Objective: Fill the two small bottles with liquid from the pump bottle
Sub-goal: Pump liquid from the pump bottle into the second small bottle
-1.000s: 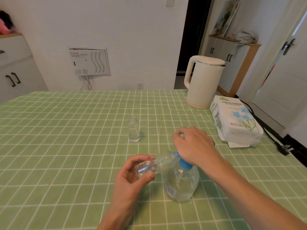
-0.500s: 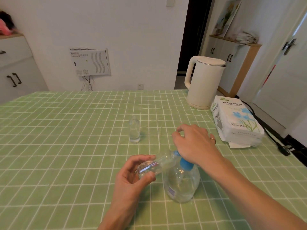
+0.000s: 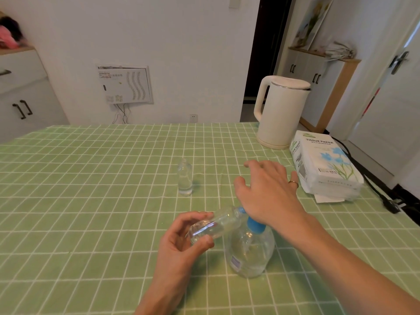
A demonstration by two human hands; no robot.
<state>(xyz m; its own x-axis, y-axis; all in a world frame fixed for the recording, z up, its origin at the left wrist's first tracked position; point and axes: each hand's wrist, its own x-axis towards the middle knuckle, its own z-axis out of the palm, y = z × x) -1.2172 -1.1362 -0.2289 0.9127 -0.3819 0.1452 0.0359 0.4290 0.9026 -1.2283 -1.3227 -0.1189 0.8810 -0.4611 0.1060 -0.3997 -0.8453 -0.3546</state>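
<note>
A clear pump bottle (image 3: 250, 251) with a blue collar stands on the green checked tablecloth (image 3: 91, 201) near the front. My right hand (image 3: 268, 192) lies over its pump head with the fingers spread and straightened; the palm hides the pump. My left hand (image 3: 181, 244) grips a small clear bottle (image 3: 216, 223), tilted nearly on its side with its mouth against the blue nozzle. A second small clear bottle (image 3: 184, 178) stands upright farther back, apart from both hands.
A cream electric kettle (image 3: 281, 112) stands at the back right of the table. A white tissue paper pack (image 3: 322, 164) lies to the right of my right hand, with a black cable (image 3: 372, 189) beyond it.
My right hand's fingers have uncurled and spread out over the pump head. The left hand and the tilted small bottle have stayed where they were.
</note>
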